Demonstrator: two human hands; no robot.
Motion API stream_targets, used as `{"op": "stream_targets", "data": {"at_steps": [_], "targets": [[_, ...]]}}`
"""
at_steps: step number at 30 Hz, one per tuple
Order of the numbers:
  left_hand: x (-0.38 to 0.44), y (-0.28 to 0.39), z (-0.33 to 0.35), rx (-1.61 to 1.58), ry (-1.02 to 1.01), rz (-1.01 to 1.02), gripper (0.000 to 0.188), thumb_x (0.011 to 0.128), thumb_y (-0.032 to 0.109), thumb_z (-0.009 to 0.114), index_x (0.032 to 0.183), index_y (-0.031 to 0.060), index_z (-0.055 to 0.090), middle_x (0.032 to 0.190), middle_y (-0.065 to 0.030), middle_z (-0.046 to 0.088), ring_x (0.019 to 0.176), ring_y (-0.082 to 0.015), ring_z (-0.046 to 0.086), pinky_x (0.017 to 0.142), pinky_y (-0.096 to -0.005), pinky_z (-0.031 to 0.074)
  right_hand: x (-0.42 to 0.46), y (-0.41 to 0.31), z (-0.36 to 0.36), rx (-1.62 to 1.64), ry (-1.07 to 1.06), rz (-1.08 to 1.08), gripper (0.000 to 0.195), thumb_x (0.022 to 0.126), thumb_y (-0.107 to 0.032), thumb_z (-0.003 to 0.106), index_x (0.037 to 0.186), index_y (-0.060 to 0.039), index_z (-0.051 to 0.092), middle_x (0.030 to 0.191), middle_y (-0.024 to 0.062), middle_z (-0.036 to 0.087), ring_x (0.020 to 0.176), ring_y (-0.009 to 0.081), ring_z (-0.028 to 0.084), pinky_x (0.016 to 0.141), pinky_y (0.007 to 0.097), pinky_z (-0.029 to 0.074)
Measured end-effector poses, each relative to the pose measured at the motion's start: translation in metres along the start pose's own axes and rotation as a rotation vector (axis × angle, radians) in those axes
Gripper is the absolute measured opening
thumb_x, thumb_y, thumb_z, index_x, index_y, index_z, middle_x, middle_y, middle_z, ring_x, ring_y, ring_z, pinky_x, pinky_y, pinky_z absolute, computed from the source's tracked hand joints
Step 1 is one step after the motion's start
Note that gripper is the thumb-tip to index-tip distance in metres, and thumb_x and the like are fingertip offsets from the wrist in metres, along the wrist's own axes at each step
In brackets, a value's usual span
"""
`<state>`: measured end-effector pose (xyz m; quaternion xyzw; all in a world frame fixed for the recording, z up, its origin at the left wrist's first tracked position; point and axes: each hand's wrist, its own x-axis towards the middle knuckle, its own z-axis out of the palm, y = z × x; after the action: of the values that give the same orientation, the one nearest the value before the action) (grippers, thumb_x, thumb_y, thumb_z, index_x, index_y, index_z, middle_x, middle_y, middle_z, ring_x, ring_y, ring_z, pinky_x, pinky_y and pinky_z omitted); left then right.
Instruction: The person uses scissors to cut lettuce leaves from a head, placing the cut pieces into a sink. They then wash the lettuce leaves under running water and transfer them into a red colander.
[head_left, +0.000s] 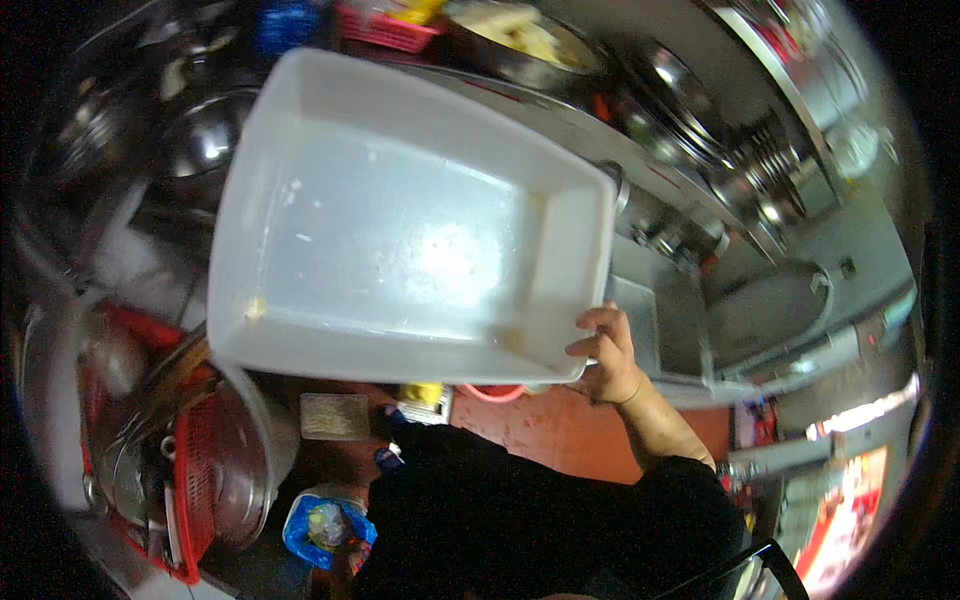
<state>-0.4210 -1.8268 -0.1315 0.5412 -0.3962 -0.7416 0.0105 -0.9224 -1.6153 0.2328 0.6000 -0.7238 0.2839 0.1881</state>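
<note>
A large white plastic tub is tilted up in front of me, its inside facing the camera. Nothing lies in it apart from small specks and yellowish stains at its corners. My right hand grips the tub at its lower right corner, fingers curled over the rim. My left hand is out of view.
At lower left stands a red plastic basket with utensils, beside a clear round tub. A blue-lined bin is on the floor. Metal sinks lie to the right; a pink basket and metal bowls are farther off.
</note>
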Motion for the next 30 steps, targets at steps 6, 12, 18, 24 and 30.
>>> {"op": "stream_targets", "data": {"at_steps": [6,12,18,24,30], "targets": [[0.029,0.029,0.033,0.170,-0.147,-0.021,0.037,0.092,0.027,0.055,0.125,0.0117,0.045,0.111,-0.0092,0.057,0.102,-0.0256,0.056,0.075,-0.0405,0.049,-0.083,-0.020,-0.112,-0.133,-0.084,0.538,0.050,0.060,-0.032,0.088,0.085,-0.0030,0.056,0.099,0.0130,0.052,0.094,0.0257,0.054,0.078,0.0371,0.048],[0.030,0.046,0.085,0.308,-0.189,-0.047,0.037,0.092,0.027,0.056,0.124,0.0124,0.045,0.111,-0.0091,0.057,0.101,-0.0257,0.057,0.074,-0.0408,0.050,-0.211,0.031,-0.177,-0.339,0.270,1.136,0.045,0.067,-0.015,0.085,0.096,0.0022,0.055,0.100,0.0090,0.050,0.079,0.0182,0.053,0.067,0.0307,0.050],[0.014,0.047,0.151,0.401,-0.130,-0.117,0.037,0.092,0.027,0.056,0.124,0.0131,0.045,0.110,-0.0089,0.057,0.100,-0.0257,0.057,0.073,-0.0411,0.050,-0.347,0.177,-0.189,-0.617,0.369,1.378,0.047,0.074,-0.032,0.080,0.100,0.0016,0.061,0.100,0.0129,0.055,0.074,0.0214,0.057,0.068,0.0329,0.049],[-0.004,0.074,0.216,0.458,-0.013,-0.091,0.037,0.092,0.027,0.056,0.124,0.0138,0.044,0.109,-0.0088,0.057,0.100,-0.0258,0.058,0.072,-0.0414,0.050,-0.419,0.309,-0.136,-0.439,0.265,1.420,0.043,0.076,-0.032,0.078,0.099,-0.0004,0.061,0.104,0.0168,0.053,0.077,0.0283,0.062,0.071,0.0382,0.052],[-0.029,0.100,0.260,0.485,0.037,-0.057,0.037,0.092,0.027,0.056,0.124,0.0145,0.044,0.108,-0.0087,0.057,0.099,-0.0259,0.058,0.071,-0.0417,0.051,-0.449,0.360,-0.062,-0.349,0.097,1.470,0.038,0.072,-0.028,0.079,0.095,-0.0034,0.062,0.107,0.0168,0.052,0.097,0.0347,0.057,0.084,0.0419,0.048]]}}
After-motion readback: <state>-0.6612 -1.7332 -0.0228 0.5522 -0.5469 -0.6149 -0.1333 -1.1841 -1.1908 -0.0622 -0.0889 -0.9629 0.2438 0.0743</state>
